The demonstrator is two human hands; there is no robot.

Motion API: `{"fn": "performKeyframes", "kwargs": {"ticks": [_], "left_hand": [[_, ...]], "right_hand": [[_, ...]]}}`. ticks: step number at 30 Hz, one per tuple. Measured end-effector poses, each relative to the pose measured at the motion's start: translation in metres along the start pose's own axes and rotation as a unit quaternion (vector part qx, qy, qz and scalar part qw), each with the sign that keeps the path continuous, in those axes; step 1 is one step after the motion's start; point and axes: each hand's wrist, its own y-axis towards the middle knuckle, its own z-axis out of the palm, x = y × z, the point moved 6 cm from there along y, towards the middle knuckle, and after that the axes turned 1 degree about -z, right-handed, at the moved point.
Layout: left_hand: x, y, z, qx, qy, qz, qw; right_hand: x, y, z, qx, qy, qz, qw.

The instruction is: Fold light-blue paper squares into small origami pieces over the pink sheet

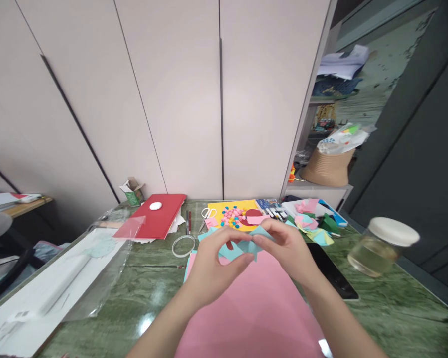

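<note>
Between my two hands is a light blue folded paper [251,248], raised over the pink sheet [246,313] on the table. My left hand [217,261] pinches its left side between thumb and fingers. From the other side my right hand [283,243] grips it, the thumb pressing near the middle fold. The fingers partly cover the paper, so its full shape is hidden. More light blue paper [226,252] shows behind my left hand. Just beyond my hands lies a yellow sheet [215,205] with several small pink, blue and yellow balls [232,217].
A red folder [160,214], a roll of tape [183,246] and white-handled scissors [208,214] lie to the left. On the right are a black tablet [332,272], a lidded glass jar [377,253] and folded colored papers [313,223]. A clear plastic sleeve [108,273] covers the left side.
</note>
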Motion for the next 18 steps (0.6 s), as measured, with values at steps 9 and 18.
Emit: {"fn": "performKeyframes", "kwargs": {"ticks": [9, 18], "left_hand": [[0.004, -0.001, -0.006, 0.0, -0.008, -0.007, 1.0], [0.023, 0.006, -0.002, 0.05, -0.164, -0.128, 0.977]], "right_hand": [[-0.003, 0.0, 0.005, 0.013, 0.026, 0.02, 0.999], [-0.002, 0.001, 0.006, 0.039, 0.002, 0.025, 0.999]]}}
